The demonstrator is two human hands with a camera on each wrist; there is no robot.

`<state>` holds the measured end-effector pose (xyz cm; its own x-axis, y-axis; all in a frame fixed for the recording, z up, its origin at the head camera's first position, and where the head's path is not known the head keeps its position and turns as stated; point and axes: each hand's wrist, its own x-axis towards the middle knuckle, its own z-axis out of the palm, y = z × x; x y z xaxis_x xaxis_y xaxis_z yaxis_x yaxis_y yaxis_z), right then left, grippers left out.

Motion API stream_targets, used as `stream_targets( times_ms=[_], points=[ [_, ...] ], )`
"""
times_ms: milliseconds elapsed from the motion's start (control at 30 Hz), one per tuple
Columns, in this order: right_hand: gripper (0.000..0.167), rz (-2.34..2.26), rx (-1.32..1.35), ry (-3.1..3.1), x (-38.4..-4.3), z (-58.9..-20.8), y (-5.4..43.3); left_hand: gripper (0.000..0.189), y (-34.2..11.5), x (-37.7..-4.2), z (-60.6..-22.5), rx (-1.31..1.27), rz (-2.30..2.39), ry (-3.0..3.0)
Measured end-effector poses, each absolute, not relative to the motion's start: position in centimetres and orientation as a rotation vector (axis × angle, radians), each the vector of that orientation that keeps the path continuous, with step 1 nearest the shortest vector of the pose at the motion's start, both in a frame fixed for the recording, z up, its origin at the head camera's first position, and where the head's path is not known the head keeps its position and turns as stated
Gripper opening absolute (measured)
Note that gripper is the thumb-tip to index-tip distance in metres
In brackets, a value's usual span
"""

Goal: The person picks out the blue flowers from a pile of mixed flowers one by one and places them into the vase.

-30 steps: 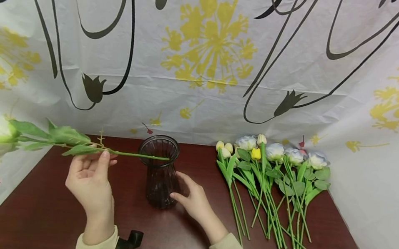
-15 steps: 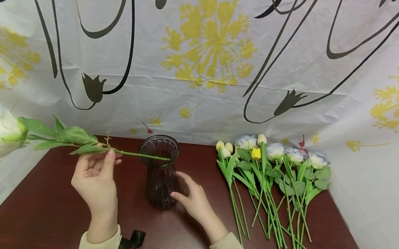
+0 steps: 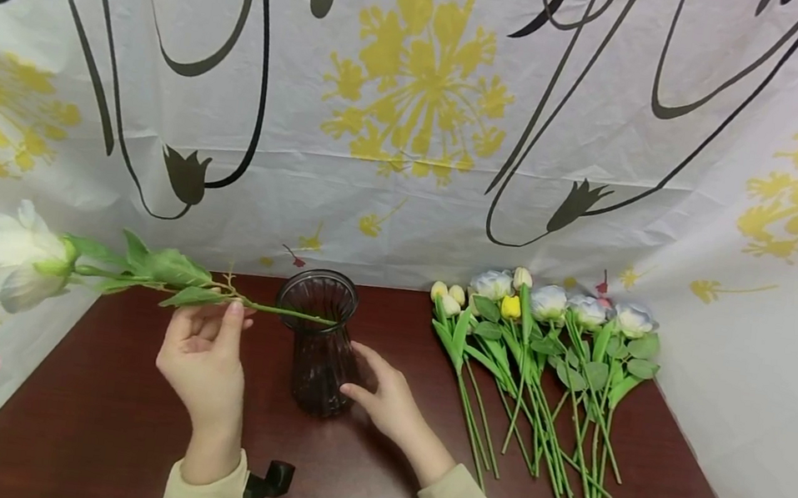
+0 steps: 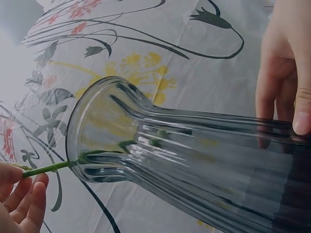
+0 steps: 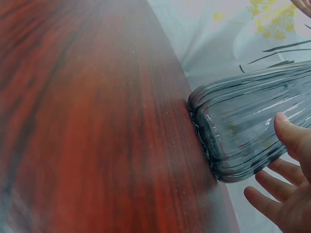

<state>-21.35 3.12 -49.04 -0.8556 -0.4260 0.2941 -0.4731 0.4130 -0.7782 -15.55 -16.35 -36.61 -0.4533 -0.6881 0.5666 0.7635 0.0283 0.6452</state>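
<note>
My left hand (image 3: 206,358) pinches the stem of a white peony with pale blue petals (image 3: 12,257), held nearly level with its bloom out to the left. The stem's tip lies over the mouth of a dark, clear, ribbed glass vase (image 3: 322,373) standing upright on the table. In the left wrist view the green stem (image 4: 46,169) meets the vase's flared rim. Thumb in front and fingers behind, my right hand (image 3: 390,399) holds the vase's lower right side; the right wrist view shows the thumb (image 5: 289,131) against the glass.
Several tulips (image 3: 453,298) and pale blue peonies (image 3: 551,303) lie with their stems toward me on the right of the dark red table (image 3: 80,426). A yellow tulip (image 3: 511,307) lies among them. A patterned cloth (image 3: 402,224) hangs behind and at both sides.
My left hand has moved right and slightly down with the peony; its bloom has risen and the stem now slopes down toward the vase mouth. The right hand and vase stay put.
</note>
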Motion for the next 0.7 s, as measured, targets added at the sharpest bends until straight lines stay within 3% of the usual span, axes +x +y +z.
stream_targets(
  times_ms=[700],
  points=[
    [0.062,1.452,0.817,-2.613,-21.4,-49.1,3.2,0.012,-15.2,-15.7,-37.2,-0.05,-1.564,-1.412]
  ],
)
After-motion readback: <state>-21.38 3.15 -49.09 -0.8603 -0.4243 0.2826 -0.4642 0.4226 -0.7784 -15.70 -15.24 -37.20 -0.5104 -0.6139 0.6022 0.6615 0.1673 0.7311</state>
